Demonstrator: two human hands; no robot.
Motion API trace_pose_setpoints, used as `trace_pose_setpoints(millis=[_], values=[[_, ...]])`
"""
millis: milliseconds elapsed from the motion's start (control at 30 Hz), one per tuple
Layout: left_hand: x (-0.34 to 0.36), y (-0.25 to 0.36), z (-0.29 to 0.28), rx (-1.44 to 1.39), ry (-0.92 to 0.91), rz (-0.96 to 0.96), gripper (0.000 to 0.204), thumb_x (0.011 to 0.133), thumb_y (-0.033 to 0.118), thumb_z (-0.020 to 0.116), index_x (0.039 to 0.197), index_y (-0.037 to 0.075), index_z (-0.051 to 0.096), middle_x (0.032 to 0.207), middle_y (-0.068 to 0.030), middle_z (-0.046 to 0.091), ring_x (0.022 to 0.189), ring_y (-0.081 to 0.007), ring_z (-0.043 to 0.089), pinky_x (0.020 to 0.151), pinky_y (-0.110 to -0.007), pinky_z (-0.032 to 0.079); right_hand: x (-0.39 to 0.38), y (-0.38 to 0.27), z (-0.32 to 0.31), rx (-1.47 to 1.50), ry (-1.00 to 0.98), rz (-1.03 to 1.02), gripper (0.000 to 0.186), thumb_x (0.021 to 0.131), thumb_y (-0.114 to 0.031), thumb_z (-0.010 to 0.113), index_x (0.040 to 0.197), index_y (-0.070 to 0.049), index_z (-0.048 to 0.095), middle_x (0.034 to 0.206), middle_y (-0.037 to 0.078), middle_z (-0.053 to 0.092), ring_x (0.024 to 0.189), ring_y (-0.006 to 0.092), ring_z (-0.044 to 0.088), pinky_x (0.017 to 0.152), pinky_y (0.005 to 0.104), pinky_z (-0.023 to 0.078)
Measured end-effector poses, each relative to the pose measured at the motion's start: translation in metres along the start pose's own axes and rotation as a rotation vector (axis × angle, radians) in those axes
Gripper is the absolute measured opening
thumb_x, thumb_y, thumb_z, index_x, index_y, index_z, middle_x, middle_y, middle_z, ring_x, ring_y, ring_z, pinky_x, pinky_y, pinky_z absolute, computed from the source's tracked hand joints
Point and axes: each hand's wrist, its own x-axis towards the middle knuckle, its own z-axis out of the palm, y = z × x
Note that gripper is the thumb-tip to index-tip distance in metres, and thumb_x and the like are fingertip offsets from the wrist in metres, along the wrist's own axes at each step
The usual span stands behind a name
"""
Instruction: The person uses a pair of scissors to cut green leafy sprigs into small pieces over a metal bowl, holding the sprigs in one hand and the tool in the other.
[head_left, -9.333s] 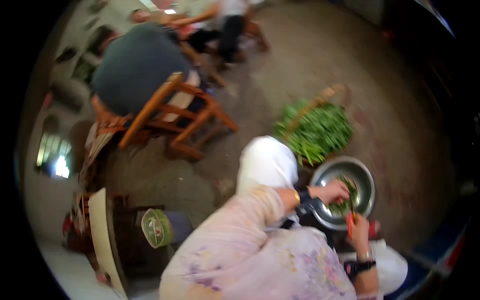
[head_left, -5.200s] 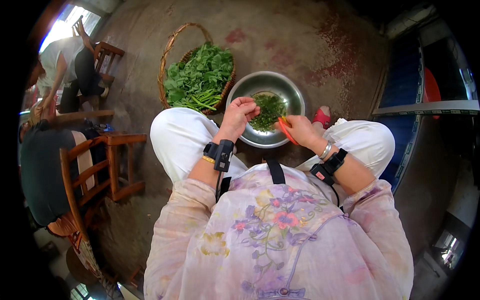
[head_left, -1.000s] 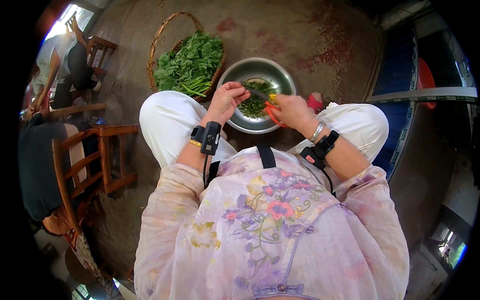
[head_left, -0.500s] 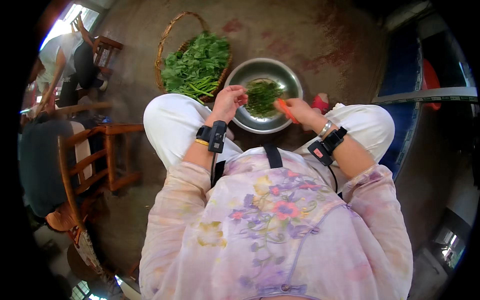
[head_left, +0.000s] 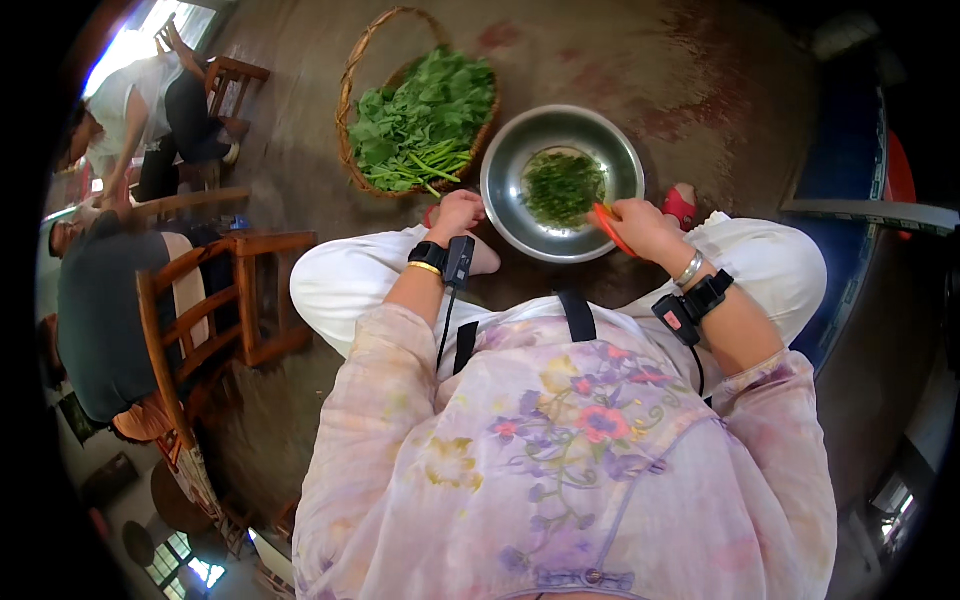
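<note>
A steel basin (head_left: 498, 225) stands on the floor in front of my lap, with chopped greens (head_left: 565, 190) in its middle. My right hand (head_left: 643, 228) is closed around a bright orange tool (head_left: 611, 230) at the basin's right rim; its exact kind does not show. At the left rim is my left hand (head_left: 460, 212), its fingers curled together; what they hold, if anything, is hidden. Just beyond that hand, leafy green vegetables (head_left: 425, 115) with long stems fill a wicker basket (head_left: 347, 125) that has a tall hoop handle.
My legs (head_left: 355, 275) in white trousers flank the basin, and a red sandal (head_left: 680, 207) shows at its right. To the left are a wooden chair (head_left: 240, 290), a seated person (head_left: 115, 310) and another person (head_left: 150, 115) bending over. A blue panel (head_left: 840, 150) stands at the right.
My left hand has moved from above the greens back to the basin's left rim. My right hand, still gripping the orange tool, has drawn slightly away from the greens. The view has shifted.
</note>
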Motion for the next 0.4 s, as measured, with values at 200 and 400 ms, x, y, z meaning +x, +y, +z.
trace_pose_setpoints(millis=[200, 400], values=[[0.034, -0.027, -0.045, 0.631, 0.316, 0.296, 0.012, 0.071, 0.007, 0.059, 0.079, 0.005, 0.067, 0.085, -0.0183, 0.066, 0.081, -0.0332, 0.064, 0.074, -0.039, 0.050, 0.006, -0.001, 0.007, -0.101, -0.012, -0.047, 0.060, 0.082, -0.057, 0.056, 0.069, 0.001, 0.062, 0.070, 0.024, 0.061, 0.072, 0.0402, 0.062, 0.067, 0.0477, 0.048], [0.053, -0.028, -0.060, 0.747, 0.404, 0.306, 0.016, 0.074, 0.008, 0.057, 0.087, 0.004, 0.067, 0.087, -0.0182, 0.066, 0.085, -0.0330, 0.063, 0.076, -0.039, 0.050, 0.020, -0.005, 0.012, -0.124, -0.035, -0.068, 0.058, 0.082, -0.057, 0.056, 0.070, 0.000, 0.062, 0.071, 0.024, 0.061, 0.073, 0.0412, 0.061, 0.067, 0.0480, 0.048]])
